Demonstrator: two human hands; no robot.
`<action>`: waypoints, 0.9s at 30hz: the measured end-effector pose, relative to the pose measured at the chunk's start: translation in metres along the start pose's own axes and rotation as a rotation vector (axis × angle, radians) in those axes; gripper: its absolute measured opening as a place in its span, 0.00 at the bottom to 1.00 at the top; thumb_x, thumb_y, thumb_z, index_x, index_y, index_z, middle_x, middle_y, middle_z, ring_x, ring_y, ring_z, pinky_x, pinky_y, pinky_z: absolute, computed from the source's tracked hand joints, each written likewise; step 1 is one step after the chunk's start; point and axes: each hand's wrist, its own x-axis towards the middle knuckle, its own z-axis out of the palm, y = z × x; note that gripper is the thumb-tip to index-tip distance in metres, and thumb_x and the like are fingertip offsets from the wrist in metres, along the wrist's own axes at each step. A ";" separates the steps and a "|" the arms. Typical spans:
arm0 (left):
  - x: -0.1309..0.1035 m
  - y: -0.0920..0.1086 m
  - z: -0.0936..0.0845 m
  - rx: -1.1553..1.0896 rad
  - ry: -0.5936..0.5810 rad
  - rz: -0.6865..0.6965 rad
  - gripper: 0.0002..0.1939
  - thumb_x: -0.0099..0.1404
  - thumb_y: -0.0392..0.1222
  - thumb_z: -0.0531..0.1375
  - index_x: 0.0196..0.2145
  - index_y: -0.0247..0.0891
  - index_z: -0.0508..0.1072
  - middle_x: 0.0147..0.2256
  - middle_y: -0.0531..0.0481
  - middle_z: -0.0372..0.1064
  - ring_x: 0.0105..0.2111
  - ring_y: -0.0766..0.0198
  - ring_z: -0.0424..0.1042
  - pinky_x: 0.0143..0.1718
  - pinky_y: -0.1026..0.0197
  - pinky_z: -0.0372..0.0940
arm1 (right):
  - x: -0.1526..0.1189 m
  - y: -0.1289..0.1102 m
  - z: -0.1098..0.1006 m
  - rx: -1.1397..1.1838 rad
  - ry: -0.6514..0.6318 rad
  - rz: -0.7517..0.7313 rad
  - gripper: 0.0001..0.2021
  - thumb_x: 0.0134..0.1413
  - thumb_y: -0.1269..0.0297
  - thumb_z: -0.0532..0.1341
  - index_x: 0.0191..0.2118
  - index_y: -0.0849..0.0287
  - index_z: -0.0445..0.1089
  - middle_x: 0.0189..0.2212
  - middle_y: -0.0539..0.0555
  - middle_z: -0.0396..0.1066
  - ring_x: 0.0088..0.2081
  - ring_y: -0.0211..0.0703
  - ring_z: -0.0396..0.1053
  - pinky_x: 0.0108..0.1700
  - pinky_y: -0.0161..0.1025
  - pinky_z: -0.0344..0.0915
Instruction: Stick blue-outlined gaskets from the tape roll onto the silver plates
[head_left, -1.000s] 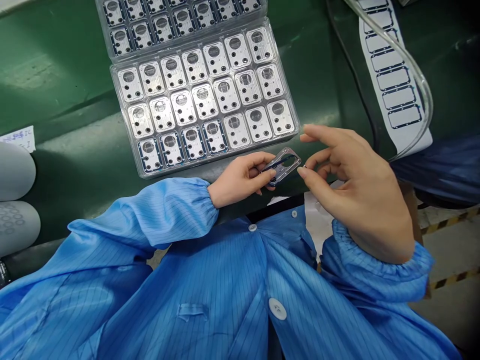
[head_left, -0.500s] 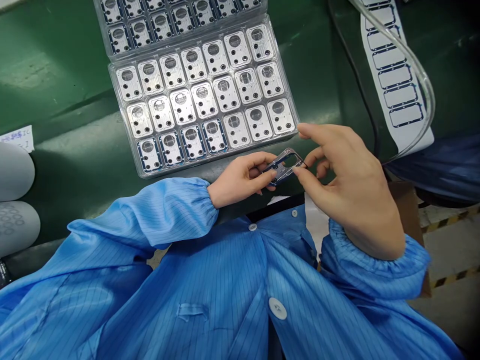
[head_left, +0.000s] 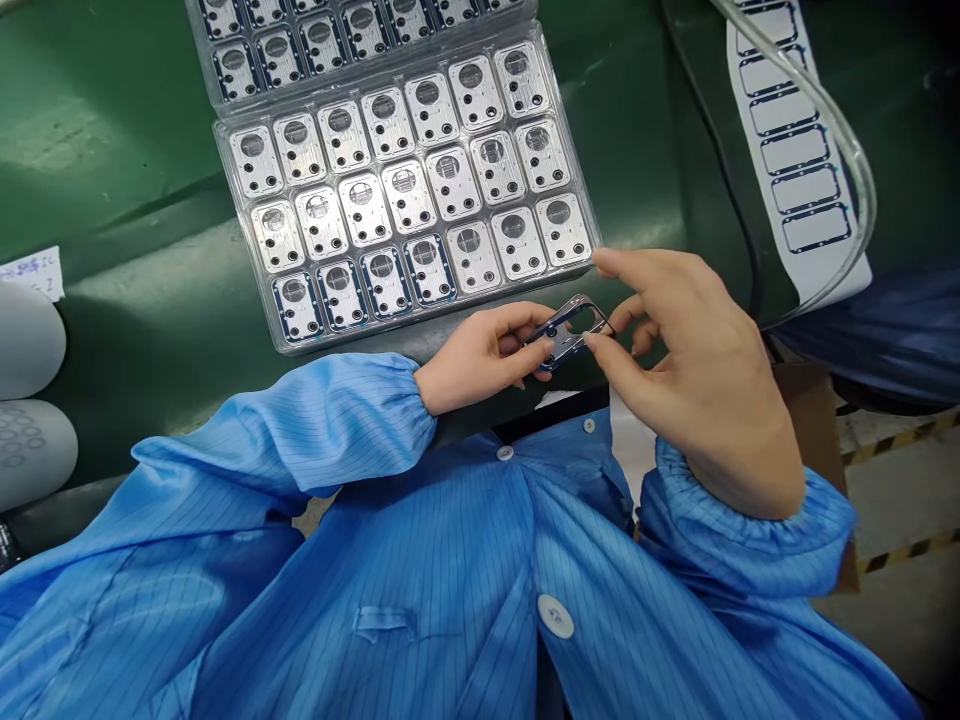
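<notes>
My left hand (head_left: 487,358) grips a small silver metal plate (head_left: 562,347) between thumb and fingers, just off the near edge of a clear plastic tray (head_left: 480,297). The plate is tilted, with a large opening toward its right end and dark blue along parts of its edge. At its right corner, my right hand (head_left: 701,375) pinches the edge with thumb and a bent finger, while the index finger sticks out above. Whether a separate thin dark frame lies at that corner is hard to make out. Rows of similar plates fill the tray; several in the near-left row carry dark blue borders.
Behind the tray lies a second tray (head_left: 375,62) of blue-bordered plates. A white strip (head_left: 829,275) with dark blue rectangular frames is at right, with a clear tube (head_left: 864,190) and black cable (head_left: 720,160). White cylinders (head_left: 30,455) and a paper label (head_left: 34,272) are at left.
Both hands keep almost the same hold on the plate. The view has shifted very slightly, moving the trays and strip a little in the picture.
</notes>
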 end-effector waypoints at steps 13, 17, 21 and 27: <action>0.000 0.001 0.000 -0.002 -0.004 0.003 0.14 0.68 0.41 0.62 0.48 0.31 0.71 0.34 0.49 0.72 0.33 0.67 0.78 0.26 0.73 0.70 | 0.001 0.000 0.003 0.047 -0.003 0.028 0.27 0.59 0.70 0.58 0.63 0.50 0.63 0.53 0.58 0.68 0.32 0.40 0.70 0.42 0.46 0.76; 0.000 0.000 0.000 0.001 -0.002 0.012 0.14 0.68 0.43 0.63 0.48 0.32 0.71 0.34 0.49 0.72 0.33 0.67 0.78 0.27 0.72 0.70 | 0.001 0.001 0.004 0.068 0.000 0.042 0.27 0.59 0.71 0.58 0.63 0.48 0.63 0.53 0.57 0.67 0.33 0.40 0.70 0.43 0.47 0.76; -0.001 0.000 0.000 0.002 -0.011 0.018 0.15 0.68 0.44 0.63 0.48 0.33 0.71 0.34 0.49 0.72 0.33 0.67 0.78 0.26 0.72 0.70 | 0.001 0.001 0.006 0.053 0.002 0.051 0.27 0.58 0.72 0.57 0.64 0.51 0.64 0.53 0.58 0.67 0.34 0.41 0.70 0.44 0.46 0.75; 0.000 0.000 0.000 -0.006 -0.011 0.015 0.15 0.68 0.43 0.63 0.48 0.32 0.71 0.33 0.50 0.71 0.33 0.67 0.77 0.26 0.72 0.70 | -0.001 0.001 0.009 0.044 0.011 0.075 0.27 0.60 0.71 0.57 0.64 0.48 0.63 0.54 0.58 0.65 0.38 0.43 0.71 0.48 0.47 0.73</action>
